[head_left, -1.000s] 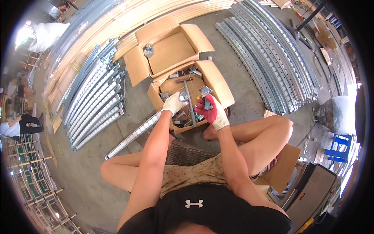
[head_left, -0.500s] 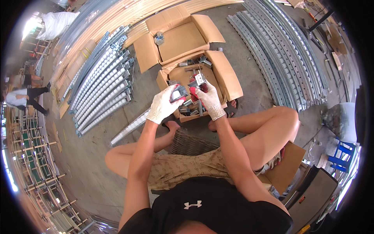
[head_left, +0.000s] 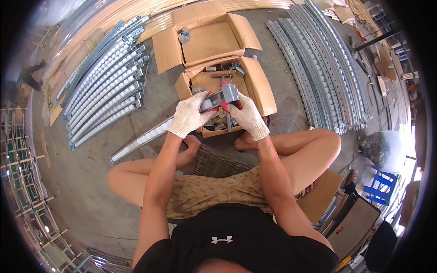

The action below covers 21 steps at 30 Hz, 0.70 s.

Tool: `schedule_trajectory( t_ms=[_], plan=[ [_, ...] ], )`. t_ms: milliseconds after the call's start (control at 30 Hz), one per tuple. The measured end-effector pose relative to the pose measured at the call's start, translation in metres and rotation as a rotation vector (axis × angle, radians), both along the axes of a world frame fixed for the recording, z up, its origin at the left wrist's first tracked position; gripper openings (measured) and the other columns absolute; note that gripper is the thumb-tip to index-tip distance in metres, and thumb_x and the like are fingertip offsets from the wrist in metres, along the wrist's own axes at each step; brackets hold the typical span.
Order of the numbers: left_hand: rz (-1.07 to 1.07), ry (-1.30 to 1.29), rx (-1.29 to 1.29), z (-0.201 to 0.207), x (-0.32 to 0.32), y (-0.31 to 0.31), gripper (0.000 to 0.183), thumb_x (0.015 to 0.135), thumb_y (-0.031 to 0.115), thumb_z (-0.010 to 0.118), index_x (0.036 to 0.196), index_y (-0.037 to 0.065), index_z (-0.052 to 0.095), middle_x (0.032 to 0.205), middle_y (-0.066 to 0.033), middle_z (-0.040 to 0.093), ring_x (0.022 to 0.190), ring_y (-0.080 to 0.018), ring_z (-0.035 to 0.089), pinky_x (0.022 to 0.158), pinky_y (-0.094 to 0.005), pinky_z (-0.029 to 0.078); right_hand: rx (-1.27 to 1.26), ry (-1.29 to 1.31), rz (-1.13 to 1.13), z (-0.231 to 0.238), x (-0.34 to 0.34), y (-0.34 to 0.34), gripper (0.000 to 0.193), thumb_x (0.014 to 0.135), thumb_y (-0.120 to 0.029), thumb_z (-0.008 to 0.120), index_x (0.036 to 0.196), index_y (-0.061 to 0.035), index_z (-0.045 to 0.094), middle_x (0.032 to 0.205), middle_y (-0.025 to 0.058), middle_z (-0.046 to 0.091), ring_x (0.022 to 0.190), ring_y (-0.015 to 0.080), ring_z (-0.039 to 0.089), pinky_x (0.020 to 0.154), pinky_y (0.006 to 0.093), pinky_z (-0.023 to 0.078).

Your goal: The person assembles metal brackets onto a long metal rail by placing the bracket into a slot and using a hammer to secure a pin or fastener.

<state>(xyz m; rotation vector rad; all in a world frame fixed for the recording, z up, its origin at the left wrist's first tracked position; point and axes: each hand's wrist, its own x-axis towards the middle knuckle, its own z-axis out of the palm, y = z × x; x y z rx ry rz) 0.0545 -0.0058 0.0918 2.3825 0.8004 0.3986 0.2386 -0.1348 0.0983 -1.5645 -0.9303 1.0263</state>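
Both my hands wear white work gloves with red on the fingers, raised over a cardboard box (head_left: 264, 88) between my feet. My left hand (head_left: 190, 114) is closed on a grey metal bracket (head_left: 208, 104) with a pale inner face. In my right hand (head_left: 248, 117) a shiny flat-faced metal bracket (head_left: 231, 93) is gripped upright. The two pieces are close together, and I cannot tell if they touch. Under my hands, the box holds several loose metal brackets (head_left: 236, 69), partly hidden by my gloves. A brown T-shaped thing (head_left: 223, 75) also shows inside.
A second open box (head_left: 164, 50) with one metal piece (head_left: 184, 35) stands beyond. Roller tracks (head_left: 107, 79) lie left, with a single track (head_left: 143, 140) nearer me. Perforated steel rails (head_left: 314, 68) lie right. A blue stool (head_left: 381, 185) stands at the far right.
The right-hand bracket has turned so its broad flat face shows, and it is closer to the left-hand bracket. The whole view has shifted slightly.
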Motion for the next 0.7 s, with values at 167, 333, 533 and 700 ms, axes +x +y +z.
schedule_trajectory(
  t_ms=[167,333,533,700],
  plan=[
    [-0.003,-0.096,0.081,-0.011,-0.002,-0.001,0.061,0.081,0.042,0.083,0.129,0.008,0.068,0.115,-0.0158,0.076,0.098,-0.0365,0.074,0.083,-0.0454,0.061,-0.001,-0.056,0.042,-0.005,0.003,0.0,0.043,0.095,-0.002,0.06,0.138,-0.0026,0.061,0.086,0.0031,0.066,0.076,0.0083,0.053,0.067,0.0295,0.05],
    [-0.035,-0.128,0.112,-0.016,-0.005,-0.003,0.059,0.081,0.039,0.082,0.127,0.006,0.067,0.112,-0.0135,0.076,0.093,-0.0342,0.074,0.078,-0.0431,0.06,-0.005,-0.163,0.086,-0.008,0.002,0.002,0.053,0.093,0.003,0.062,0.145,-0.0075,0.059,0.084,0.0003,0.065,0.073,0.0069,0.048,0.065,0.0277,0.048],
    [-0.054,-0.159,0.122,-0.014,-0.006,-0.009,0.057,0.08,0.036,0.083,0.126,0.007,0.067,0.106,-0.0114,0.075,0.089,-0.0316,0.074,0.074,-0.0419,0.059,0.035,0.158,0.074,-0.011,-0.006,-0.009,0.059,0.098,0.011,0.056,0.155,-0.0028,0.048,0.132,0.0059,0.067,0.114,0.0112,0.063,0.099,0.0287,0.053],
    [-0.053,-0.109,0.156,-0.016,-0.012,-0.019,0.068,0.078,0.046,0.084,0.132,0.01,0.064,0.1,-0.0097,0.073,0.086,-0.0291,0.074,0.071,-0.0415,0.059,0.05,0.155,0.081,-0.014,-0.016,-0.014,0.053,0.101,0.005,0.057,0.153,-0.0037,0.051,0.124,0.0026,0.068,0.099,0.004,0.058,0.084,0.0244,0.053]
  ],
)
